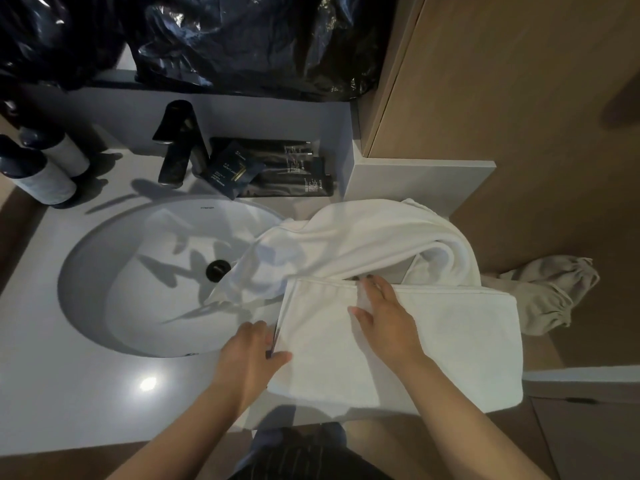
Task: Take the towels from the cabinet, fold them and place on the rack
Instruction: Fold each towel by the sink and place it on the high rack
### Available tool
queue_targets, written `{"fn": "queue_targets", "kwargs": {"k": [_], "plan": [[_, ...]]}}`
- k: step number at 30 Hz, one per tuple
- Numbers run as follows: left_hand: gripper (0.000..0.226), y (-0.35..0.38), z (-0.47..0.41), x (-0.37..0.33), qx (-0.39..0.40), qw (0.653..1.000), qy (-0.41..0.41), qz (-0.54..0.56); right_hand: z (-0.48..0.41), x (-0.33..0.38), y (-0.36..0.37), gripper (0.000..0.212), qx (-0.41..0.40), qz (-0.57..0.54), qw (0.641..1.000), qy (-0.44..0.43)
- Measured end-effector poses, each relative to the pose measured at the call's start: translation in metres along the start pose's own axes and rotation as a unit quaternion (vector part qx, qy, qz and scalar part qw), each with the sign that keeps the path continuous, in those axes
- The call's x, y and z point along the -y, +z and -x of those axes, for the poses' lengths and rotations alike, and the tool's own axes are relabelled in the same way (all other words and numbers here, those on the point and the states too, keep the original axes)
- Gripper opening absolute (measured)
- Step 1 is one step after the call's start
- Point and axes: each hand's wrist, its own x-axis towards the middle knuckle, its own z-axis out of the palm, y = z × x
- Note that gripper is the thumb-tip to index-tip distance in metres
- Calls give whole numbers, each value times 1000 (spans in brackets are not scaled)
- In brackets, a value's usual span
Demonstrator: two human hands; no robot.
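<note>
- Your left hand pinches the left short edge of the folded towel, thumb on top and fingers curled at the edge
- Your right hand lies flat on that same towel, fingers straight and slightly spread with the tips at its far edge; it grips nothing
- That folded towel is a white rectangle on the right end of the counter, with its long axis running left to right and its right end reaching past the counter's edge
- Just behind it, a second, loose towel lies bunched, its length slanting from far right down to near left
- Among the containers, the round sink on the left holds the left tail of the loose towel, close beside the dark drain
- Behind the sink and right of the black tap, a black tray holds dark tubes, and a dark sachet leans over its left end
</note>
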Motion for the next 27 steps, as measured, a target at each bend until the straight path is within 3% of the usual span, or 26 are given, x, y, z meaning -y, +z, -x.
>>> {"fn": "queue_targets", "kwargs": {"k": [3,6,10,18,24,27], "plan": [[38,-4,-9,-5,-10,1000,1,16,16,-7,-15,47,-70,-103,992,-19],[40,-7,-17,-16,-55,997,19,43,34,-20,-27,35,-113,-151,981,33],[28,-5,-20,-38,-102,984,145,11,57,-40,-39,25,-148,-150,973,94],[29,18,-25,-88,20,959,280,45,95,-87,-56,25,-259,-181,931,183],[37,32,-27,-121,67,946,315,43,117,-122,-52,45,-233,-222,903,283],[37,40,-24,-135,73,938,335,39,123,-138,-49,56,-186,-298,873,338]]}}
